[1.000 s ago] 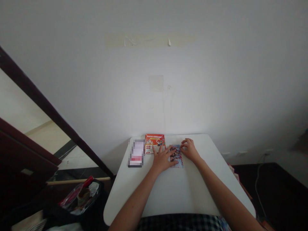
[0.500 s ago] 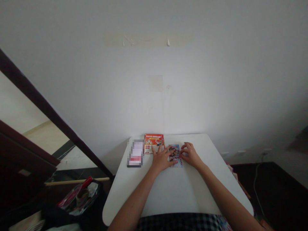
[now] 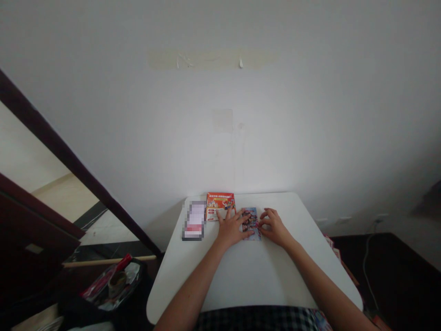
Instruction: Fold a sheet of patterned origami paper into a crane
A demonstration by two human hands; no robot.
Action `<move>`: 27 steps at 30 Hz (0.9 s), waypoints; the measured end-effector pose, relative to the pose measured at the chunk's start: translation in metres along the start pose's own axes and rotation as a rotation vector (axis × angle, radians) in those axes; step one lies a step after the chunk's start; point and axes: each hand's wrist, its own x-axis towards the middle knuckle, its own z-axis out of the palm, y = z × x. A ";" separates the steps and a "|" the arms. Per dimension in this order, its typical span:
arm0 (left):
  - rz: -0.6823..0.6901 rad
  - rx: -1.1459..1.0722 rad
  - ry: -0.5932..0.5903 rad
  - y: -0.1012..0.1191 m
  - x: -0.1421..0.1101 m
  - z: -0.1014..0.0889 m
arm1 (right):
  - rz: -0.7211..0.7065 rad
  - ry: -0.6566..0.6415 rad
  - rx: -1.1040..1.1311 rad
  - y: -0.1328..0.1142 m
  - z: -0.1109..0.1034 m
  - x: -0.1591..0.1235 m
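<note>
The left hand (image 3: 230, 231), fingers spread wide, should keep the card (image 3: 254, 235) flat near the desk's (image 3: 255, 276) far edge. The right hand (image 3: 273, 226), fingers bent and close together at the card's right side, should press softly.
</note>
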 end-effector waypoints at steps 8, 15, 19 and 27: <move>0.020 0.008 0.027 -0.001 0.000 0.002 | -0.013 0.009 -0.022 0.000 -0.001 0.000; 0.003 0.040 0.042 -0.003 0.012 -0.001 | 0.004 0.033 -0.066 0.011 0.006 0.013; -0.004 0.039 0.048 -0.006 0.017 -0.001 | 0.009 0.037 -0.069 0.013 0.007 0.019; -0.004 0.013 0.062 -0.007 0.016 0.002 | 0.016 -0.002 -0.029 0.004 0.000 0.006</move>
